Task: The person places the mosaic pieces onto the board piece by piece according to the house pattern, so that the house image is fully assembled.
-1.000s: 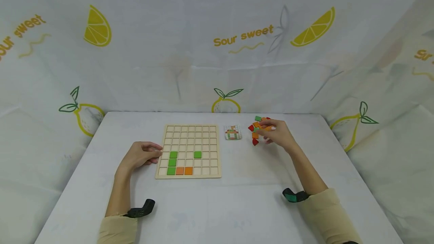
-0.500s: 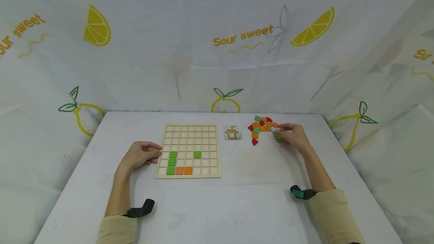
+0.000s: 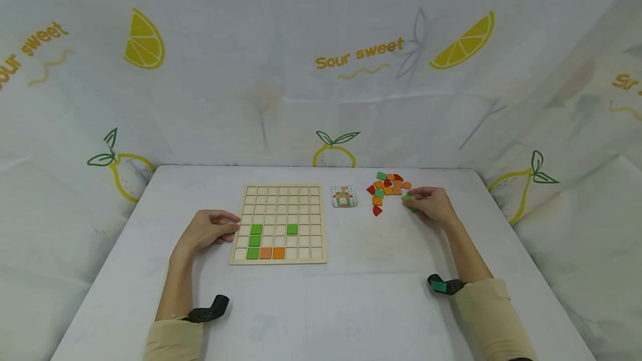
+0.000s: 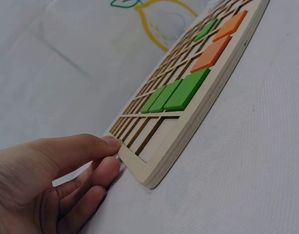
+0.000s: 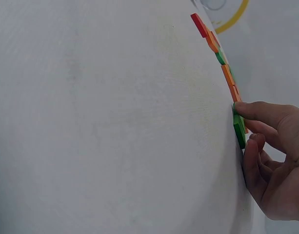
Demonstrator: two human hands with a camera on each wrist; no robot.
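Observation:
A wooden grid board [image 3: 278, 263] lies left of centre, with several green and orange square tiles in its cells. My left hand [image 3: 213, 227] holds the board's left edge; in the left wrist view the thumb [image 4: 108, 141] lies on the rim and the curled fingers are beside it. At the right, my right hand [image 3: 432, 205] pinches a green square tile [image 3: 407, 198] between thumb and index finger. Another green tile [image 5: 239, 134] is right under that hand. The loose tiles [image 3: 388, 190] beside it are red, orange and green, some of them square, some round or fan-shaped.
A small pattern card [image 3: 343, 196] showing coloured squares on a grid lies between the board and the loose tiles. The white table [image 3: 321, 305] ends at the back against a hanging cloth [image 3: 225, 127] printed with lemons.
My right hand has moved right from over the loose tiles to the green tiles at the pile's right side and now pinches one. The left hand has stayed at the board's edge.

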